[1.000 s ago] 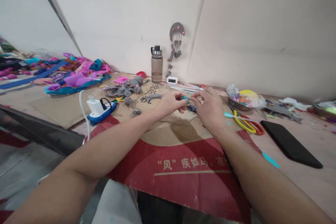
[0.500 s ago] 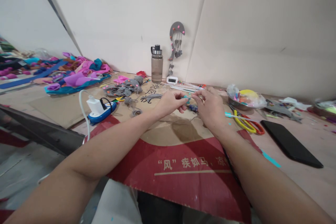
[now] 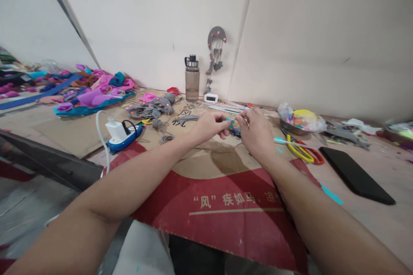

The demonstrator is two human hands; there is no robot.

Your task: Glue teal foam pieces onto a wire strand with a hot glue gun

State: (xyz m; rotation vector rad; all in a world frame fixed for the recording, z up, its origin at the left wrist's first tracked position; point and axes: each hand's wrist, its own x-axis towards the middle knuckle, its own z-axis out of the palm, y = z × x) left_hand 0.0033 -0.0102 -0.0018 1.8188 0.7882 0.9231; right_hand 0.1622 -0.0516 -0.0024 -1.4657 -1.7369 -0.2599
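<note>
My left hand (image 3: 211, 126) pinches a small teal piece (image 3: 230, 123), perhaps felt, between thumb and fingers above the cardboard. Just to its right, my right hand (image 3: 256, 132) has thumb and forefinger pressed together, a small gap from the teal piece. What those right fingers hold, if anything, is too small to make out. A dark blue patterned object (image 3: 236, 132) lies beneath and between the hands, partly hidden. Grey yarn (image 3: 158, 125) and a grey curved strip (image 3: 187, 119) lie left of my left hand.
Yellow-handled scissors (image 3: 300, 151), a black phone (image 3: 356, 175) and a metal bowl (image 3: 301, 126) stand to the right. Behind the hands are a water bottle (image 3: 192, 79) and a small clock (image 3: 211, 98). A blue power strip (image 3: 125, 141) and colourful felt scraps (image 3: 93, 96) occupy the left.
My right fingers have drawn slightly away to the right from the teal piece, widening the gap. My left hand keeps its pinch almost in place.
</note>
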